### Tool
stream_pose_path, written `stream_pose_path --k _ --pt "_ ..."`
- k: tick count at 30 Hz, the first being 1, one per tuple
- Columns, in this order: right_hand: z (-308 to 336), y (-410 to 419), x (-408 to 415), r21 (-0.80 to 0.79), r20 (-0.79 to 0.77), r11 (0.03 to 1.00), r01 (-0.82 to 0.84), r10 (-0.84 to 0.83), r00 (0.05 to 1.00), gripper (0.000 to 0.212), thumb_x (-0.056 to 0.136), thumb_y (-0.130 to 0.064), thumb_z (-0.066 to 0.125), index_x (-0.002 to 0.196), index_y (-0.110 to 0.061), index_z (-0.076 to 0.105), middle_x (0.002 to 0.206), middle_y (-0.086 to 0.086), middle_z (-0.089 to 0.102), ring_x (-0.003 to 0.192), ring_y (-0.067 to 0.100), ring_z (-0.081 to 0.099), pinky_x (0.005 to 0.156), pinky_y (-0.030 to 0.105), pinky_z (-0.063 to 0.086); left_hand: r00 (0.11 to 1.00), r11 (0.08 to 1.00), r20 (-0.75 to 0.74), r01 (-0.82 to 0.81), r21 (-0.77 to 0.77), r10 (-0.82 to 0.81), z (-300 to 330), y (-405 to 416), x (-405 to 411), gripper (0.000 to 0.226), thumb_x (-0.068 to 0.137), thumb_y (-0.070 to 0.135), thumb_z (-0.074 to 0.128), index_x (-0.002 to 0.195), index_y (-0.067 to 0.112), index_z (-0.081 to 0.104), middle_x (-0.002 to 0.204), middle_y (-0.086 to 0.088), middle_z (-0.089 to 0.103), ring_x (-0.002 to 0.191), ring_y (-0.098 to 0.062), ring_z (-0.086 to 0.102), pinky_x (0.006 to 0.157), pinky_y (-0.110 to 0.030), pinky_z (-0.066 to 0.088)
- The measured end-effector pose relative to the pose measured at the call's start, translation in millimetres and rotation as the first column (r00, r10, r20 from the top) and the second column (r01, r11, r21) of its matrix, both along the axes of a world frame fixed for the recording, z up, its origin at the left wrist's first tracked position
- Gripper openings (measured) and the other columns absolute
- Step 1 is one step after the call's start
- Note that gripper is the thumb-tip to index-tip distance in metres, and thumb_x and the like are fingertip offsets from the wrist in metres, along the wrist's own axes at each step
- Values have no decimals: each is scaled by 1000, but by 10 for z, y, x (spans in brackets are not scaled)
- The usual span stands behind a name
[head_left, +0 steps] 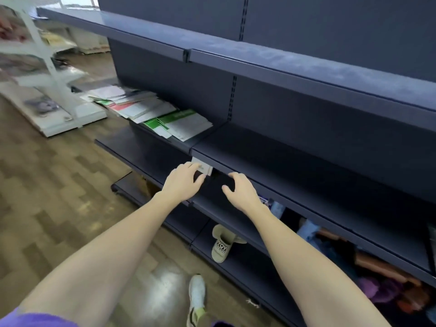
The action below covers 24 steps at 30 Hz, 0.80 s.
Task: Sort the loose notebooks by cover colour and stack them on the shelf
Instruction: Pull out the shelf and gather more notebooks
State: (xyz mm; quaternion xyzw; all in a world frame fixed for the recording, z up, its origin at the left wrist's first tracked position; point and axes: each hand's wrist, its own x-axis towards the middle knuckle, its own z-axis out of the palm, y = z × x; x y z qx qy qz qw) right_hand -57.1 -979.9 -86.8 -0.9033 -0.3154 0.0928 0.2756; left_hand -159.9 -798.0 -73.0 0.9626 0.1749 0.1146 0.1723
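A messy spread of loose notebooks (153, 114) with green, red and white covers lies on the left part of the dark shelf (306, 166). One shelf lower, at the front edge, sits a black-covered notebook stack (212, 185) with white page edges showing at its far corner. My left hand (184, 182) grips the stack's left end, fingers over the white edges and thumb on the cover. At the stack's right end, my right hand (240, 192) curls its fingers over the far side. Most of the stack is hard to tell from the dark shelf.
An upper shelf (259, 57) overhangs. A beige slipper (221, 244) lies on a low shelf, with coloured goods (354, 256) to its right. A white shoe (197, 296) stands on the wooden floor. A white rack (47, 67) stands at far left.
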Motion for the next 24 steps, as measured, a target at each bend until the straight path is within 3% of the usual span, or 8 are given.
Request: stream_pose_path --k 3,10,15,21,24 --pt "-24 456 112 39 17 998 -48 47 999 51 97 -37 56 143 -19 45 143 2 48 131 21 47 109 39 40 998 998 48 -28 -54 31 -23 437 53 51 101 44 45 145 19 47 147 0 50 133 -22 46 109 -41 40" --pt "-109 1573 670 97 79 987 -125 117 990 49 98 -32 56 143 -14 46 144 7 47 131 25 45 108 40 38 992 993 27 -119 8 119 -19 1504 306 51 102 45 43 147 19 45 148 1 49 137 -23 42 111 -40 37" --pt "-179 2353 991 134 73 982 -130 121 990 48 98 -32 55 140 -11 48 141 10 48 128 29 46 105 43 40 997 996 -10 -80 47 80 12 2184 572 48 103 42 43 145 20 47 146 2 51 135 -19 44 112 -37 37" --pt "-314 3088 1220 175 139 980 -91 67 988 33 92 -23 63 120 -7 61 118 11 61 113 32 54 96 45 43 999 999 -6 -33 11 33 -58 2765 966 43 103 38 46 141 20 50 139 4 56 131 -16 48 106 -36 42" --pt "-368 3354 1245 154 150 986 -69 46 988 40 89 -31 68 119 -5 60 120 12 59 115 32 53 96 44 43 1000 1000 14 6 -12 -6 -127 2957 1098 39 102 34 48 138 20 53 133 3 59 125 -16 51 102 -33 44"
